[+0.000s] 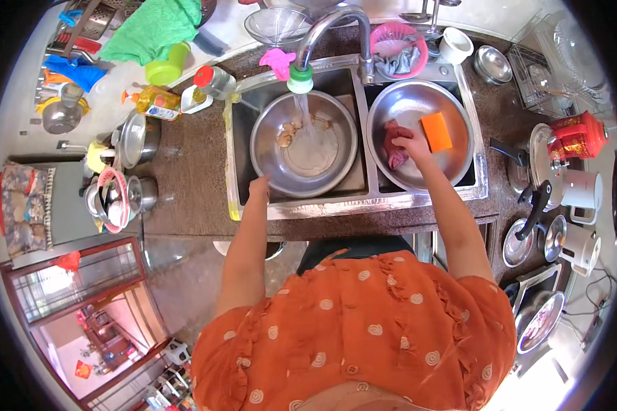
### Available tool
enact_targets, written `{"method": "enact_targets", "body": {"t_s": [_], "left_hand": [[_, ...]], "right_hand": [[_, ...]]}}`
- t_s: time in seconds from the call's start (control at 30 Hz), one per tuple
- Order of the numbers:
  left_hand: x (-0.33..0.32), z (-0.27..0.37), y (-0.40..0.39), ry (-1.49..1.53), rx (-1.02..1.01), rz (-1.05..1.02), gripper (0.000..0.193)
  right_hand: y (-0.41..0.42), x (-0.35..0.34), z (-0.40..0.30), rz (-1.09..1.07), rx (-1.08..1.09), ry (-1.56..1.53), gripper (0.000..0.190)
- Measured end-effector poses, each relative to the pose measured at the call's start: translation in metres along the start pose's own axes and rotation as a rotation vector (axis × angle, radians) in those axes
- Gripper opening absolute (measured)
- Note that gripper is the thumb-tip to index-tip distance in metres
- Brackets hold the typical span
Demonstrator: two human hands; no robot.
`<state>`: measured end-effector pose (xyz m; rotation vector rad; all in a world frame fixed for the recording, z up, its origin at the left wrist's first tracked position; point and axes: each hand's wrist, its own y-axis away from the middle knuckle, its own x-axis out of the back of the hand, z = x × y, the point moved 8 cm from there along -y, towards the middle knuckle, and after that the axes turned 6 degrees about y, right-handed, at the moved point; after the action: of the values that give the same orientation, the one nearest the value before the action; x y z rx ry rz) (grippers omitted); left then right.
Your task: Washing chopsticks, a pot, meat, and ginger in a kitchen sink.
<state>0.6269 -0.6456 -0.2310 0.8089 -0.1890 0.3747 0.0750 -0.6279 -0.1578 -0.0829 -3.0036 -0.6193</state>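
Note:
Water runs from the chrome faucet (pixel 362 31) into a steel basin (pixel 259 159) in the left sink bowl. Several knobbly tan pieces (pixel 285 136), apparently ginger, lie in its shallow water. At that basin's near-left rim is my left hand (pixel 259 188), gripping the edge; its fingertips are partly hidden. In the right sink bowl stands a second steel basin (pixel 391 177). There my right hand (pixel 412 144) has its fingers on a dark red, soft piece (pixel 395 154), raw meat or cloth. Beside the hand lies a flat orange rectangle (pixel 436 131), perhaps a sponge.
Behind the sink are a pink basket (pixel 421 61) and a white cup (pixel 456 45). A dish-soap bottle (pixel 159 101) and a red-lidded jar (pixel 217 82) stand left. Pots (pixel 141 136) line the left counter; a pan handle (pixel 536 208) juts out at right.

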Motion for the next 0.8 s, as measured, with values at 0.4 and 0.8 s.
{"method": "enact_targets", "body": {"t_s": [0.4, 0.8], "left_hand": [[0.004, 0.079, 0.055, 0.54, -0.045, -0.18, 0.029], [0.197, 0.126, 0.113, 0.89, -0.147, -0.16, 0.03]], "right_hand": [[0.095, 0.026, -0.093, 0.33, 0.048, -0.291, 0.024], [-0.004, -0.131, -0.158, -0.109, 0.024, -0.504, 0.029]]}}
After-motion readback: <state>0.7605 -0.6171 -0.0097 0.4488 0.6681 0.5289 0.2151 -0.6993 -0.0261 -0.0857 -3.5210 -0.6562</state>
